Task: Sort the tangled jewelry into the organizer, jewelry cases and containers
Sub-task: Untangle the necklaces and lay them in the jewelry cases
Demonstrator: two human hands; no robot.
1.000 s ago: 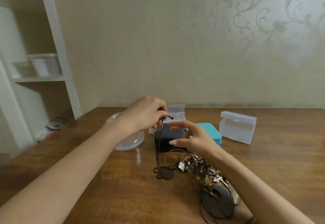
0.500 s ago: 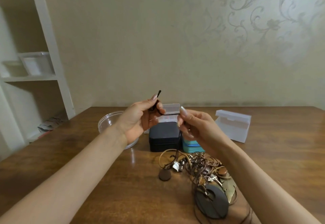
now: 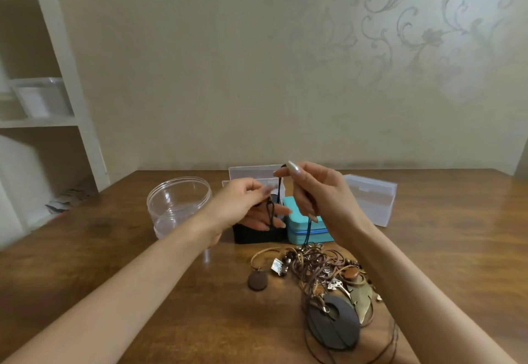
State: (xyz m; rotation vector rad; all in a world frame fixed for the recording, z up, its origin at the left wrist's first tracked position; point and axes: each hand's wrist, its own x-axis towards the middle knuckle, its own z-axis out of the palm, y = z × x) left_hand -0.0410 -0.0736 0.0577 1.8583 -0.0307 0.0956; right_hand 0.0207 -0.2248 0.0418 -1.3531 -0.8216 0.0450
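While the wooden table point(image 3: 114, 249) carries the tangled pile point(image 3: 328, 278) near me, I see right hand point(image 3: 323, 195) and left hand point(image 3: 237, 206) above black case point(image 3: 257, 236) and teal case point(image 3: 300, 226), each pinching a dark cord point(image 3: 279, 183): long axis near-vertical, top end at right fingertips.

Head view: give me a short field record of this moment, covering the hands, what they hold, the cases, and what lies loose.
left hand: pinches a loop of the dark cord
right hand: pinches the cord's upper end, above the cases
cord's lower run: hangs toward the tangled pile on the table
cases: black jewelry case, partly hidden; teal jewelry case, zipped shut
clear containers: round clear tub at left; clear box at right
loose: round brown pendant beside the pile
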